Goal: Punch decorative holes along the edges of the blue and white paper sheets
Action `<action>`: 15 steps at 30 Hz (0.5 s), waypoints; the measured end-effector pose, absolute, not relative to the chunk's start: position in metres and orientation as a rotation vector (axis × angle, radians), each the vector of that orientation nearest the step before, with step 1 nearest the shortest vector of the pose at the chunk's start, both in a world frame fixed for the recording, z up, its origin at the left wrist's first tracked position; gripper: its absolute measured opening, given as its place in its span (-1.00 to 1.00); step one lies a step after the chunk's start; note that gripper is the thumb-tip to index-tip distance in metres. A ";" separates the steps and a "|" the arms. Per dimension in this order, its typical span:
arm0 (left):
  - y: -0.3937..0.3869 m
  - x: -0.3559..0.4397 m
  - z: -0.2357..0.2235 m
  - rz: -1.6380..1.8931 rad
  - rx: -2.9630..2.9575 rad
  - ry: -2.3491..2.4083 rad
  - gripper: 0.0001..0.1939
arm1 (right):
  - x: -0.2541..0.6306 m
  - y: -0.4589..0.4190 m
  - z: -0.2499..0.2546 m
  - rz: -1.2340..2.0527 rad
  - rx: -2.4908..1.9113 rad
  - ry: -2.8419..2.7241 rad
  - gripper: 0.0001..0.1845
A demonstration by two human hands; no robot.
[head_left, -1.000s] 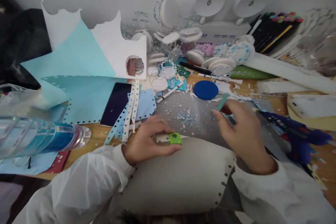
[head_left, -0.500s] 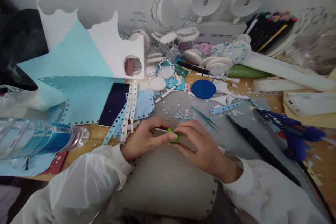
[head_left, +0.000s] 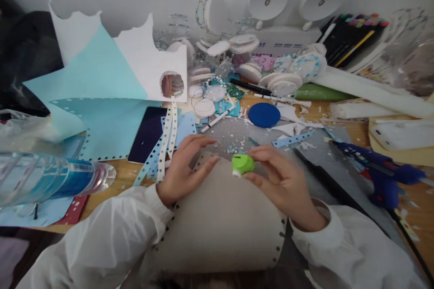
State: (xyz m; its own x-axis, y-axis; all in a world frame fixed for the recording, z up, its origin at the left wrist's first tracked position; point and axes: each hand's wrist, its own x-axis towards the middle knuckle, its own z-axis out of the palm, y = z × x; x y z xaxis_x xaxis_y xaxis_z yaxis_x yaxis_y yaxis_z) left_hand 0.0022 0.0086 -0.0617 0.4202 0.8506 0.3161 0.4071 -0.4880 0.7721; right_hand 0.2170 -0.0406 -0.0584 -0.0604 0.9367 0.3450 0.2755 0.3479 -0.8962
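Note:
My right hand (head_left: 283, 185) grips a small bright-green craft punch (head_left: 242, 164) between thumb and fingers. A dark slot shows in its side and a white knob points down. The punch is above the upper edge of a pale grey-beige sheet of paper (head_left: 224, 216), which lies in front of me with small flower-shaped holes along its borders. My left hand (head_left: 186, 169) is open over the sheet's upper left edge, thumb and fingers apart, holding nothing. Whether its palm rests on the paper I cannot tell.
Punched paper strips (head_left: 166, 144) and a dark phone (head_left: 147, 137) lie left, near a lying water bottle (head_left: 74, 176). A blue disc (head_left: 264, 114) sits beyond the sheet. At right are a long black tool (head_left: 325, 180) and a blue glue gun (head_left: 379, 167). Paper scraps litter the grey mat (head_left: 220, 137).
My left hand has let go of the paper's edge and opened. My right hand has drawn the green punch off the edge, to the right, turning it into clearer view.

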 end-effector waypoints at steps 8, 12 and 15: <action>-0.003 0.001 -0.060 0.982 2.080 0.589 -0.60 | 0.208 -0.047 -0.053 0.670 -1.069 -1.840 -0.76; -0.007 0.004 -0.061 1.051 1.904 0.601 -0.66 | 0.207 -0.049 -0.052 0.726 -1.061 -1.758 -0.72; -0.008 0.006 -0.062 1.099 1.848 0.556 -0.64 | 0.204 -0.049 -0.053 0.798 -1.035 -1.667 -0.74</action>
